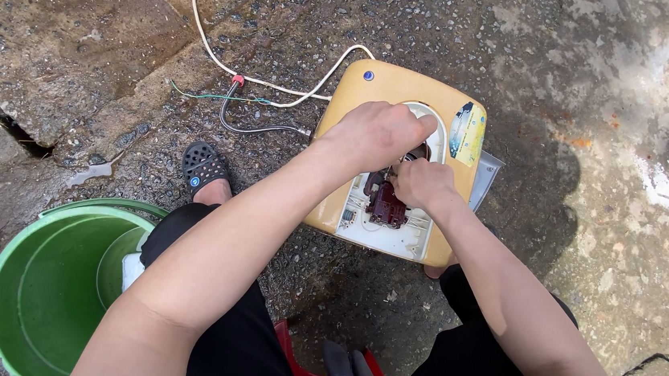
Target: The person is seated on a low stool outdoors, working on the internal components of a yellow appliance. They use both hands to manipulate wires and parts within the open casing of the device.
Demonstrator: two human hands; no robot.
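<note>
A yellow water heater (pixel 396 88) lay on the concrete ground (pixel 615 116), its white opening facing up. The left hand (pixel 375 135) was clenched over the opening, though what it gripped was hidden. The right hand (pixel 425 184) pinched something beside the dark red thermostat block (pixel 387 205). A green bucket (pixel 44 283) stood nearby.

heater casing (pixel 375 87): mustard yellow, white inner panel
part inside (pixel 388 205): dark red
bucket (pixel 44 283): green
cord (pixel 279 86): cream
sandal (pixel 203 167): black, dotted holes
stool (pixel 295 362): red
</note>
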